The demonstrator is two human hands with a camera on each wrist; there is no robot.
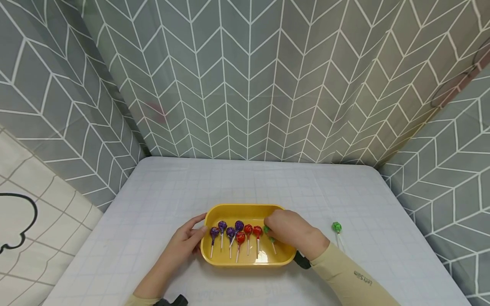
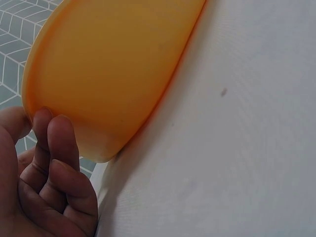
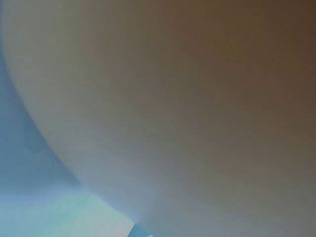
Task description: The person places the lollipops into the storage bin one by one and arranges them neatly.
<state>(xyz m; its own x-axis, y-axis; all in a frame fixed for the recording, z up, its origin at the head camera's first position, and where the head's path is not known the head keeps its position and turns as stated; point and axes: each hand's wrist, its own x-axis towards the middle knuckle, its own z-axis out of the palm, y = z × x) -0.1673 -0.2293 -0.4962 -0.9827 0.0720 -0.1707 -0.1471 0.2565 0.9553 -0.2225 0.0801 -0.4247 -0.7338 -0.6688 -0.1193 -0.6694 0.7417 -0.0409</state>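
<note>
In the head view a yellow tray [image 1: 249,260] holds several lollipops. Purple lollipops [image 1: 214,232] lie at its left and red lollipops [image 1: 257,231] in the middle. At the left end my left hand [image 1: 187,238] grips the tray, thumb by the rim. The left wrist view shows the fingers of that hand [image 2: 64,173] bent against the tray's outer wall [image 2: 113,74]. My right hand [image 1: 292,229] reaches over the right end, its curled fingers pinching a green lollipop [image 1: 266,229]. Its fingertips are partly hidden. A blurred close surface fills most of the right wrist view.
Another green lollipop [image 1: 337,228] lies on the white-covered table [image 1: 172,182], right of the tray and beside the right forearm. Grey curtains [image 1: 249,85] with white chevron lines stand behind the table and along its sides.
</note>
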